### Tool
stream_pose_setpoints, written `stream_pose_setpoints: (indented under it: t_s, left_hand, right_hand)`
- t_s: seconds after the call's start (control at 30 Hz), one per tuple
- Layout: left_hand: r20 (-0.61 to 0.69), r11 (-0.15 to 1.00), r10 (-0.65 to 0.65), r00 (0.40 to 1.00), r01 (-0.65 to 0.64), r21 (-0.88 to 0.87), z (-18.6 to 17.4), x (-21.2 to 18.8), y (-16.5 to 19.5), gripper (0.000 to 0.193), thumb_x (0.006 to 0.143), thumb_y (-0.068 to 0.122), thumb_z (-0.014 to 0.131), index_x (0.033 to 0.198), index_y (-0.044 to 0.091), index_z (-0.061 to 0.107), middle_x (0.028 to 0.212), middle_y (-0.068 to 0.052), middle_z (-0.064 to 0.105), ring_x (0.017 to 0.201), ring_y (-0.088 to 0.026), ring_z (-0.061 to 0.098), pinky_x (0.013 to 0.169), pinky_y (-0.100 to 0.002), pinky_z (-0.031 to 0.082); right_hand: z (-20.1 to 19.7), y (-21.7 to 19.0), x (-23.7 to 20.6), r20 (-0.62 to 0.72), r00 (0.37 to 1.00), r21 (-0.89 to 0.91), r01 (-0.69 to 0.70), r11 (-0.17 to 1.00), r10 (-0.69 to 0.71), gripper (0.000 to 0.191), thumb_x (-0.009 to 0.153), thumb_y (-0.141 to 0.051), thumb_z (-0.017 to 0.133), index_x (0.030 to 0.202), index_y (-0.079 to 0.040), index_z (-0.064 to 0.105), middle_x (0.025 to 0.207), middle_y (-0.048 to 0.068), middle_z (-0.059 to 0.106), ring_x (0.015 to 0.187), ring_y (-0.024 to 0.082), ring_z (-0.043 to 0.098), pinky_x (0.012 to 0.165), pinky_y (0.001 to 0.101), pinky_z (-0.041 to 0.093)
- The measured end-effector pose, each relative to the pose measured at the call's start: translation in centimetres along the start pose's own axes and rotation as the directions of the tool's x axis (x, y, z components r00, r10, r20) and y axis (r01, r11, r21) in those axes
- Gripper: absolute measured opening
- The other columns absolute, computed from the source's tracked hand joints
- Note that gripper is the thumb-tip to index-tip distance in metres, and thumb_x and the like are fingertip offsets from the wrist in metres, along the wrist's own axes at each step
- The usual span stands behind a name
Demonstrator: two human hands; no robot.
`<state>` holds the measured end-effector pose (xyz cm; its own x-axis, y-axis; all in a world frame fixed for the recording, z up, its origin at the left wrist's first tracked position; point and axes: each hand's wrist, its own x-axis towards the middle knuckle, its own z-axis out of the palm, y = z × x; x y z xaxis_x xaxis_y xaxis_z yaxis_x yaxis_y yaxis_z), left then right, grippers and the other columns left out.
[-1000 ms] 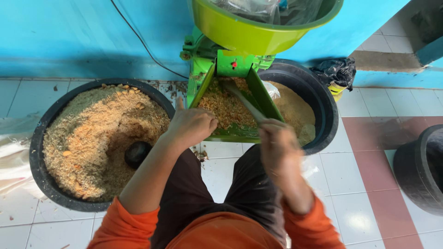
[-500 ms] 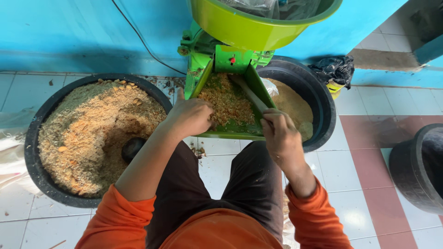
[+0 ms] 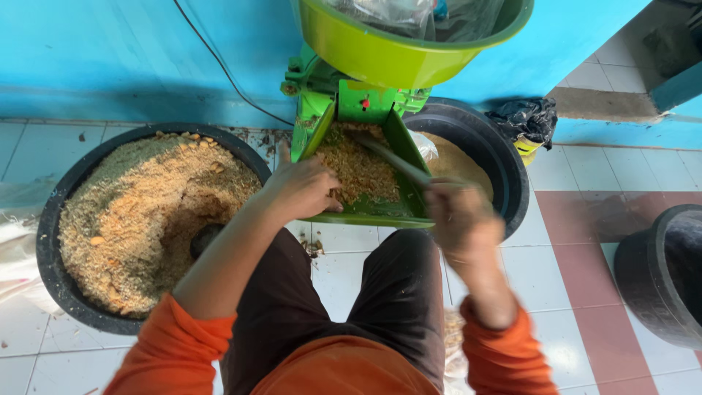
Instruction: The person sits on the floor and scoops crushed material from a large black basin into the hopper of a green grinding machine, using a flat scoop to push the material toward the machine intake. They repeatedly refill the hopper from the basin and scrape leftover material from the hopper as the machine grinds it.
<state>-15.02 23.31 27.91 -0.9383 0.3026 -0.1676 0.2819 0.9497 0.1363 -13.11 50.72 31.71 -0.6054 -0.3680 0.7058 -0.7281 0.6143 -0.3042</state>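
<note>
Sleeves of orange are being seen nearest the camera, above dark trousers. The left hand (image 3: 303, 189) is being rested on the near left edge of the green chute (image 3: 409, 164), its fingers closed loosely and partly sunk into the mash (image 3: 358, 164) lying in it. The right hand (image 3: 457, 216) is being blurred, yet its fingers are being kept closed round a thin stick (image 3: 391, 157), whose far end is being pushed into the mash just beyond the left fingertips. Left of the left hand, well apart, a black tub (image 3: 55, 219) is being shown heaped with the same crumbly stuff. Right of the stick, behind the chute, a second tub (image 3: 504, 168) is being seen, part filled. Beyond both hands the mill body (image 3: 322, 80) is being topped by a lime basin (image 3: 380, 55), against a blue wall (image 3: 110, 58), with a cable (image 3: 219, 69) running down it.

Risk is being judged thus: left fingers are being held close to the outlet, so a slip of the stick could strike them, or they could be drawn toward moving parts. Mash could also be spilled over the chute's near lip onto the tiles (image 3: 344, 271).
</note>
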Motion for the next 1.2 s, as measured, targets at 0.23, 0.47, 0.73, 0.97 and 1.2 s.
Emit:
stream_pose_setpoints:
  t_s: [0.23, 0.47, 0.73, 0.97, 1.2]
  left_hand:
    - [0.005, 0.767, 0.635, 0.772, -0.632, 0.112, -0.7, 4.2, 2.2, 0.043, 0.082, 0.044, 0.071, 0.124, 0.034, 0.075, 0.143, 0.002, 0.062, 0.143, -0.025, 0.033, 0.111, -0.079, 0.010]
    - [-0.003, 0.890, 0.245, 0.969, -0.224, 0.397, -1.0, 7.6, 0.4, 0.011, 0.092, 0.024, 0.071, 0.097, 0.020, 0.081, 0.121, 0.000, 0.071, 0.129, -0.024, 0.055, 0.120, -0.061, 0.026]
    - [-0.274, 0.988, -0.052, 0.960, 0.009, -0.154, 1.5, 2.3, -3.4, 0.018, 0.104, 0.014, 0.060, 0.115, 0.011, 0.075, 0.113, -0.005, 0.075, 0.117, -0.024, 0.064, 0.114, -0.059, 0.033]
    - [-0.498, 0.992, -0.010, 0.867, -0.054, -0.114, 3.9, 0.4, -3.0, 0.017, 0.091, 0.011, 0.067, 0.105, 0.007, 0.077, 0.124, -0.008, 0.072, 0.135, -0.038, 0.050, 0.108, -0.070, 0.027]
    - [-0.335, 0.999, -0.007, 0.942, -0.007, -0.040, 3.0, 0.4, -2.7, 0.019, 0.089, 0.017, 0.069, 0.105, 0.007, 0.074, 0.124, -0.011, 0.067, 0.136, -0.041, 0.046, 0.112, -0.072, 0.023]
  right_hand:
    - [-12.8, -1.3, 0.4, 0.108, 0.969, -0.095, -0.212, 0.973, 0.222, 0.016, 0.100, -0.001, 0.076, 0.112, 0.001, 0.065, 0.104, 0.011, 0.076, 0.086, 0.014, 0.072, 0.075, 0.0245, 0.057]
    - [-15.8, -2.7, -0.2, 0.158, 0.903, 0.194, -0.425, 0.884, 0.400, 0.012, 0.099, 0.000, 0.068, 0.109, 0.001, 0.061, 0.108, 0.010, 0.075, 0.095, 0.006, 0.072, 0.084, 0.0217, 0.059]
    - [-9.5, -3.8, 0.6, 0.270, 0.963, 0.192, -0.058, 0.980, 0.004, 0.020, 0.094, 0.000, 0.071, 0.111, -0.002, 0.060, 0.110, 0.010, 0.075, 0.092, 0.016, 0.077, 0.073, 0.0266, 0.063]
    - [-3.9, -5.3, 0.1, 0.062, 0.995, 0.106, 0.076, 0.991, -0.083, 0.019, 0.097, 0.002, 0.072, 0.106, 0.001, 0.055, 0.112, 0.014, 0.071, 0.098, 0.024, 0.075, 0.078, 0.0290, 0.065]
    - [-0.5, -5.9, 0.2, -0.039, 0.997, 0.075, 0.072, 0.995, -0.069, 0.022, 0.093, 0.003, 0.076, 0.106, 0.001, 0.059, 0.108, 0.016, 0.071, 0.094, 0.029, 0.074, 0.079, 0.0344, 0.061]
